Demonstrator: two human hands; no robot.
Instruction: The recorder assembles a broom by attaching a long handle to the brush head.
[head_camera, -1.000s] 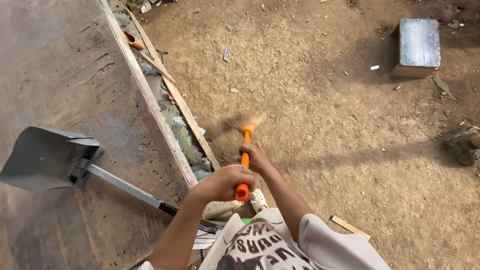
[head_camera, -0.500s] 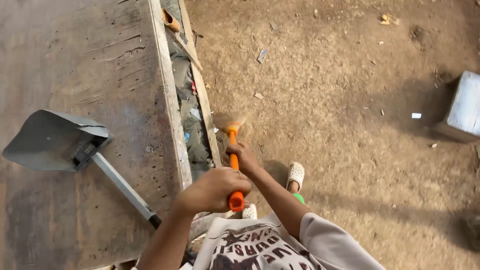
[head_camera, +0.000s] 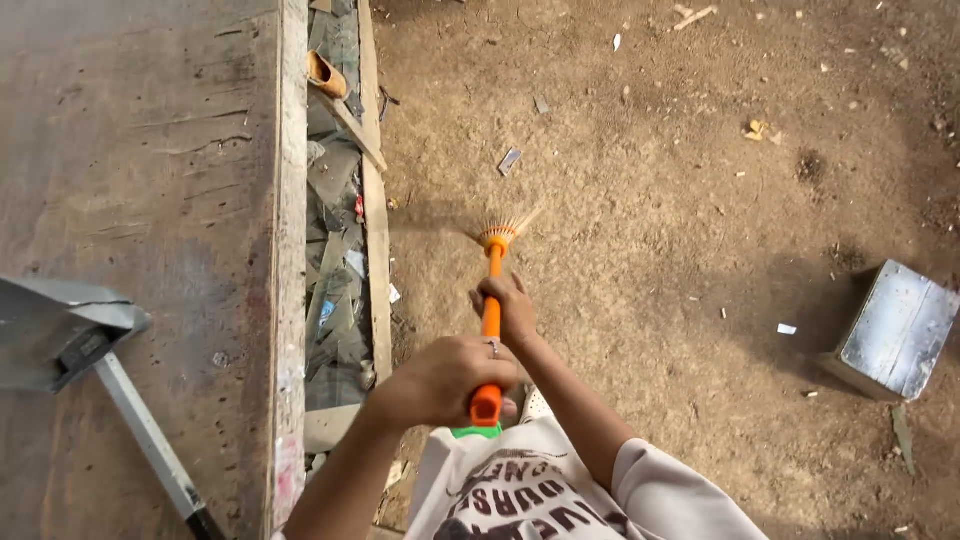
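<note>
The orange-handled broom (head_camera: 491, 310) stood nearly upright in the view, its long axis running away from the person, straw bristles fanned out at the far end over the dirt floor (head_camera: 650, 180). The left hand (head_camera: 447, 378) was clamped around the near end of the handle, and the right hand (head_camera: 508, 308) gripped it farther along, closer to the bristles. To the left lay a worn wooden desk (head_camera: 150, 200), on which a grey metal dustpan (head_camera: 60, 335) rested with its handle angled toward the person. A grey block (head_camera: 895, 330) sat on the floor well apart, to the right.
</note>
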